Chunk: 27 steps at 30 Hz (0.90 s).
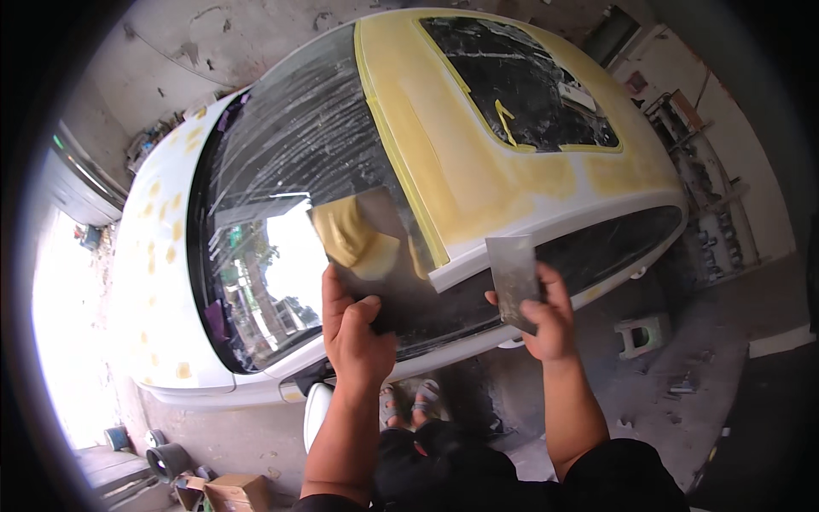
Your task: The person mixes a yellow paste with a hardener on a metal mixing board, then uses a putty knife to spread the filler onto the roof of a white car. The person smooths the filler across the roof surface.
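Observation:
My left hand (357, 337) grips a flat dark mixing board (377, 207) from below, thumb on its near side. A thick mound of yellow body filler (343, 232) sits on the board. My right hand (553, 326) holds a rectangular metal putty spreader (512, 271) upright, its thumb pressed on the smudged face. Both hands are in front of a white car (478, 263), apart from its surface. Smooth yellow filler (478, 175) covers much of the car's roof.
The roof has a dark glass panel (520, 81) with yellow-smeared edges. To its left is the dusty windshield (290, 128), then the hood (162, 256) with yellow spots. A side mirror (317, 414) juts out near my left forearm. A stool (641, 336) and cardboard box (237, 492) stand on the floor.

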Tool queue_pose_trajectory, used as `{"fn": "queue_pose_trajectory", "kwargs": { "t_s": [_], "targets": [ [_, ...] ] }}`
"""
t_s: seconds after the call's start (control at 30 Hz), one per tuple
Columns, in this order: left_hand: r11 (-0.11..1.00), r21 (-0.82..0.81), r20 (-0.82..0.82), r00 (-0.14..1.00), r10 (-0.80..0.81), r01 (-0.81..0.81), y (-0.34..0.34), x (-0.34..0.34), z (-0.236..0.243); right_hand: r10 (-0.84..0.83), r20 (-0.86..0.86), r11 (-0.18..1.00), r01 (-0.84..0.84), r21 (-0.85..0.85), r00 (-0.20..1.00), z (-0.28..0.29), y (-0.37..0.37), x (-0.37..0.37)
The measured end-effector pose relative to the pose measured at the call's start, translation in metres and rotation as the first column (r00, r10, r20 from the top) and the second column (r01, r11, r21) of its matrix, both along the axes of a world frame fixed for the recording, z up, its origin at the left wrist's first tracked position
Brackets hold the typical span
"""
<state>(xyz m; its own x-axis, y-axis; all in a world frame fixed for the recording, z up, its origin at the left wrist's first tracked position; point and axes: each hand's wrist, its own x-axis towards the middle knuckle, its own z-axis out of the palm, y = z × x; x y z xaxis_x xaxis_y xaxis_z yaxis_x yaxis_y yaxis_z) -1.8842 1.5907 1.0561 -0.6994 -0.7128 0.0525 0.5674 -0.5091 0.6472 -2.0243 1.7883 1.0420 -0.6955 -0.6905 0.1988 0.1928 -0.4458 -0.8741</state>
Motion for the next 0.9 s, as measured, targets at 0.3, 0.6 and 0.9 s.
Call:
{"fn": "queue_pose_trajectory", "kwargs": {
  "t_s": [0.3,0.6,0.9],
  "targets": [
    [0.888,0.214,-0.038,0.912,-0.409,0.408,0.030,0.007,0.076,0.381,0.254,0.913,-0.317,-0.256,0.889,0.034,0.015,0.034],
    [0.907,0.010,-0.053,0.906,-0.419,0.420,0.047,0.016,0.124,0.306,0.240,0.901,-0.198,-0.386,0.921,0.065,0.009,-0.004],
    [0.942,-0.241,-0.203,0.937,-0.286,0.235,0.056,0.023,0.134,0.069,-0.161,0.998,-0.069,0.009,0.985,0.111,0.037,0.030]
  ]
}}
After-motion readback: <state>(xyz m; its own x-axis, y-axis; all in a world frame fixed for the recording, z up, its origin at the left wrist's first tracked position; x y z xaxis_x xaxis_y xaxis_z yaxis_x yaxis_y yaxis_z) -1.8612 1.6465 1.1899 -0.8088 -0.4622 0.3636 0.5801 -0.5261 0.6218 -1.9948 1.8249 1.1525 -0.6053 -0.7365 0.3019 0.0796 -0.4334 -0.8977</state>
